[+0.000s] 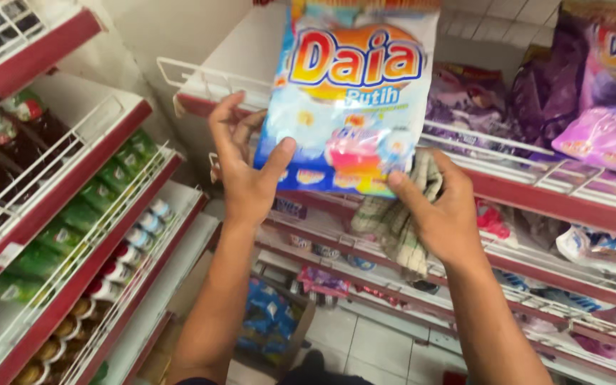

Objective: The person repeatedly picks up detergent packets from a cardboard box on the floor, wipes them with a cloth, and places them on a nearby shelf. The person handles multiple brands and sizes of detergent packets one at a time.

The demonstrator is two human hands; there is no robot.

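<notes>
Your left hand (pixel 245 171) grips the lower left corner of a blue-and-white detergent pouch (pixel 351 100), thumb pressed on its front — the pouch sits upright at the top centre of the frame. Your right hand (pixel 442 214) clamps the pouch's lower right edge together with a checked cloth (pixel 397 221). Purple pouches (pixel 593 93) fill the wire shelf (pixel 536 171) at upper right — green packets (pixel 119 175) line the left.

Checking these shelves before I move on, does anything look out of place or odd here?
One oddity: a checked cloth is bunched in the right hand against the blue-and-white detergent bag, which both hands hold; the left hand grips its other edge. No spill or damage shows.
</notes>
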